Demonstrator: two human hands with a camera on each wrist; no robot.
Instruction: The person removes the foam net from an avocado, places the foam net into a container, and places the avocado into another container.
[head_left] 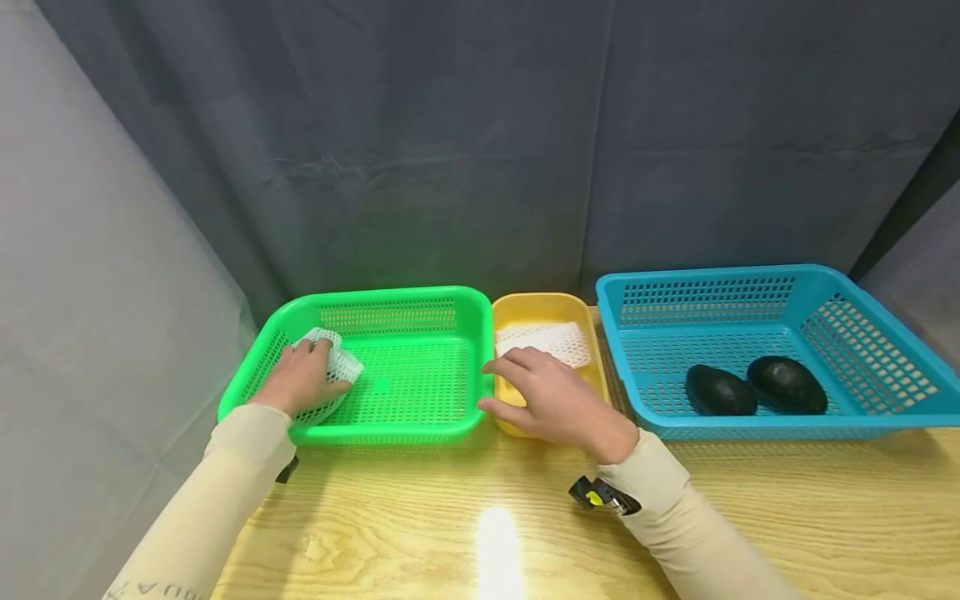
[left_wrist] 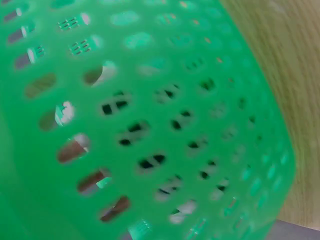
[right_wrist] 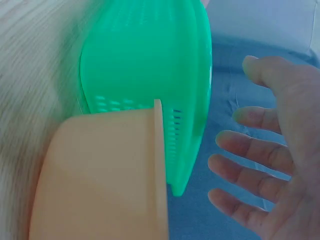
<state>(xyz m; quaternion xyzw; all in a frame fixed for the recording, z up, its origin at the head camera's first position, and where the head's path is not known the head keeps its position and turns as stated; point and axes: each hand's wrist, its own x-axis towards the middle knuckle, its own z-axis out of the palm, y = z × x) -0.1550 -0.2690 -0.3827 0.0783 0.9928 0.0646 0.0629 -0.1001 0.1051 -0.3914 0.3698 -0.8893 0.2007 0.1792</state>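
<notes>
Tabletop (head_left: 405,508), left fingers (head_left: 303,348) gripping white net (head_left: 341,368), edge poking right, long axis unclear, right fingers (right_wrist: 250,148) parted, empty

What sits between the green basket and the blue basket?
A yellow bin with white netting in it; the right hand is over the bin. The head view shows this.

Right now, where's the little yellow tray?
In the head view, the yellow tray sits right of the green basket, left of the blue basket, partly hidden by the right hand.
</notes>
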